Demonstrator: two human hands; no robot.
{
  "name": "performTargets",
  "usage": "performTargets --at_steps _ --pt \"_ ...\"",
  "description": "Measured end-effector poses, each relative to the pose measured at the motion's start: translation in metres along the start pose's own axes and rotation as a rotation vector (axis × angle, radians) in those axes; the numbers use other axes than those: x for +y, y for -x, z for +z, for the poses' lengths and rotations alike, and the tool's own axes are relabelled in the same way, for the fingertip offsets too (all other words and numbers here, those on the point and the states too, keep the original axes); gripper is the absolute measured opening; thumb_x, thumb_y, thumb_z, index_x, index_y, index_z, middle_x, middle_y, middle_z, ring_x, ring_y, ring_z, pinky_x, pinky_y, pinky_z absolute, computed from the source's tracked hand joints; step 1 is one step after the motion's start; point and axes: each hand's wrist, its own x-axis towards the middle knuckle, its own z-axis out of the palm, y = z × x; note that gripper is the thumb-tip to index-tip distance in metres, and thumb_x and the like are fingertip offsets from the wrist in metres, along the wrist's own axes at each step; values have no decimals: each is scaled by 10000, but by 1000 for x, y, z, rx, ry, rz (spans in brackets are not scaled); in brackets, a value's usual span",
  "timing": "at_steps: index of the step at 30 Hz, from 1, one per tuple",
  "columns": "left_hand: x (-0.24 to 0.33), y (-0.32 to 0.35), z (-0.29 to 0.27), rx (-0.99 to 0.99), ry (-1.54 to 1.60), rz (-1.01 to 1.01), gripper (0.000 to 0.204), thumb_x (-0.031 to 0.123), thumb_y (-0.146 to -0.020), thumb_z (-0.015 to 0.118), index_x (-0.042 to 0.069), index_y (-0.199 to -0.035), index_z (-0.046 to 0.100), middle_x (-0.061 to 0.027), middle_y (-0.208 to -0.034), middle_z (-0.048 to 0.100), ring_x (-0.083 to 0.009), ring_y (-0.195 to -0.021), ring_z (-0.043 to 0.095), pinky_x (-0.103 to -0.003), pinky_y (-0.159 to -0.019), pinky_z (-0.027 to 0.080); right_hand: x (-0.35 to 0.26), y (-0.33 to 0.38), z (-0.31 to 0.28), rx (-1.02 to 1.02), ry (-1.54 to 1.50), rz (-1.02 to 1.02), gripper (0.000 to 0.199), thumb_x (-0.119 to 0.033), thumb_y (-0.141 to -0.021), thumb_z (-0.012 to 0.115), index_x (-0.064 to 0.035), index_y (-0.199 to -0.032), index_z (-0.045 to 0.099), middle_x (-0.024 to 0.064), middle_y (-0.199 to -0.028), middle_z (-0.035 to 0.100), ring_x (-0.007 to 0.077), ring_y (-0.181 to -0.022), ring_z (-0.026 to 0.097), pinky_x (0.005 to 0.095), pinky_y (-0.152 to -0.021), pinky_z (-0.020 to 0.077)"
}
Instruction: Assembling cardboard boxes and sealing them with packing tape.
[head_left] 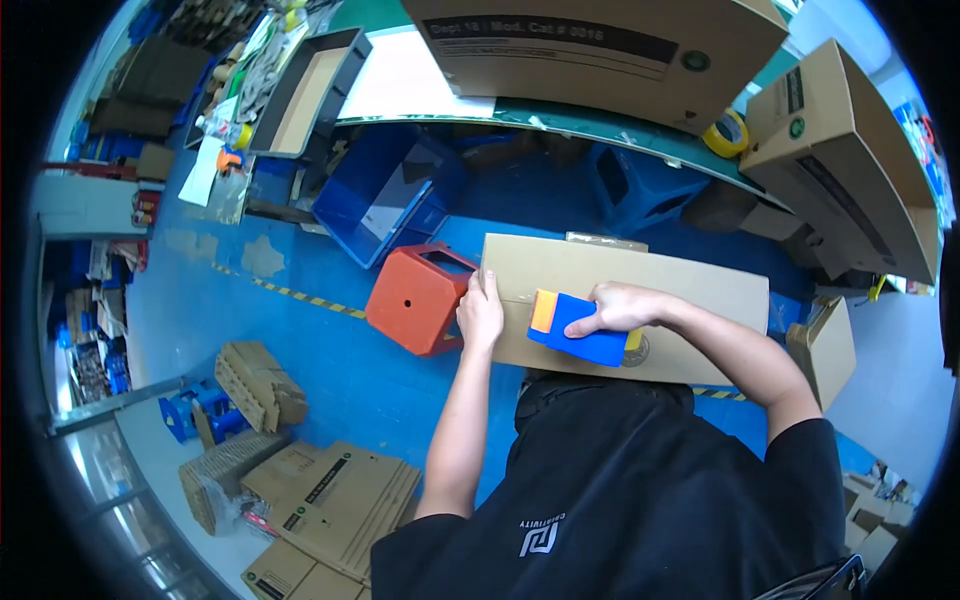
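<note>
A long closed cardboard box (700, 290) lies across in front of my body. My left hand (480, 312) grips its left end, fingers against the edge. In my right hand (622, 308) is what looks like a blue tape dispenser (590, 345) with an orange front end, held over the top face of the box. A bit of yellow shows at its right side, and the hand partly hides it. Just left of my left hand stands a red plastic stool (408, 302).
A green-edged workbench (560, 128) runs along the far side, bearing large cartons (600, 60) and a yellow tape roll (726, 134). Beneath it are a blue crate (375, 190) and a blue stool (640, 185). Flattened cartons (345, 505) lie at lower left on the floor.
</note>
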Motion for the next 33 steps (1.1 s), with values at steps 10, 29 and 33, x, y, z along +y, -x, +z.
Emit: performTargets --at_steps 10,29,33 --pt "-11 -4 7 38 -97 19 569 466 -1022 292 42 -1208 622 -297 -1102 636 -493 -1067 577 -548 -929 441 134 144 -54 -50 117 170 741 -621 -745 720 61 -1034 698 185 -984 721 264 -849 715 335 -781 570" --pt "-3 0 35 96 -165 78 646 448 -1045 274 -84 -1244 580 -287 -1235 597 -437 -1173 547 -434 -998 414 398 306 -74 -34 -21 159 639 -591 -762 734 21 -945 720 143 -904 731 257 -799 714 346 -724 578" --pt "3 7 37 122 -173 99 653 459 -1044 276 -81 -1266 566 -277 -1247 596 -427 -1176 551 -420 -995 418 439 301 -79 -4 66 194 670 -600 -724 728 38 -929 715 162 -873 724 269 -778 706 361 -688 556"
